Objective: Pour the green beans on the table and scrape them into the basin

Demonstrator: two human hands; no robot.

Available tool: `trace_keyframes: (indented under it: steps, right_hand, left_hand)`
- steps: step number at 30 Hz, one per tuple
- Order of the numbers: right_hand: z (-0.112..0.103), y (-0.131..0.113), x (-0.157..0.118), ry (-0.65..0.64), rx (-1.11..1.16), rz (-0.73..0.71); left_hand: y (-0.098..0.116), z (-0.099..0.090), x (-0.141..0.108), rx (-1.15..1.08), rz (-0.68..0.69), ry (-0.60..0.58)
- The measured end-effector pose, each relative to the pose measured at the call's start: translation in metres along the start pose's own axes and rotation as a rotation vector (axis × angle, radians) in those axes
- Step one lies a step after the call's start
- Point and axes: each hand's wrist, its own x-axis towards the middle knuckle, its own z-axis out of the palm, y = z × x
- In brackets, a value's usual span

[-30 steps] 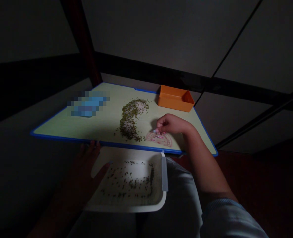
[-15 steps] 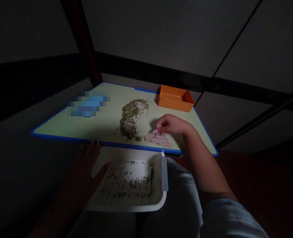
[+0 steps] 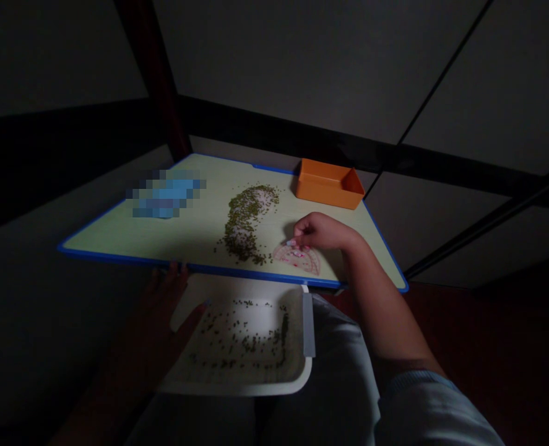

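Observation:
Between the thumb and fingers of my right hand [image 3: 320, 230] is the straight edge of a clear protractor with pink markings [image 3: 304, 265], tilted over the table's near right part. Just left of it, small green mung beans [image 3: 239, 220] form a curved heap with loose ones around it. My left hand [image 3: 172, 310], in deep shadow, grips the left side of a white plastic basin [image 3: 274, 390], thumb over the inside and fingers spread near the table edge. Scattered beans lie on the basin's bottom. The basin sits against my lap, below the table's front edge.
An orange open box [image 3: 328, 193] stands at the far right corner of the blue-edged folding table [image 3: 111, 238]. A blurred-out blue item [image 3: 169, 197] lies at the left. Behind the table are dark-banded panels [image 3: 274, 68]. The room is dim.
The protractor has tilted slightly and its near edge has shifted a little to the left with my right hand. My left hand and the basin stay in place.

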Motion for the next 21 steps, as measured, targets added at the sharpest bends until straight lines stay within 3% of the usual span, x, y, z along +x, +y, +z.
trace_keyframes:
  steps: [15,21]
  right_hand:
    - [0.0043,0.0003,0.002,0.016,0.032,-0.042]
    - [0.0033,-0.0008,0.002,0.047,-0.049,0.007]
  left_hand:
    - [-0.0037,0.0028,0.0007,0.007,0.006,-0.009]
    - [-0.0017,0.0032,0.0017,0.007,0.001,0.008]
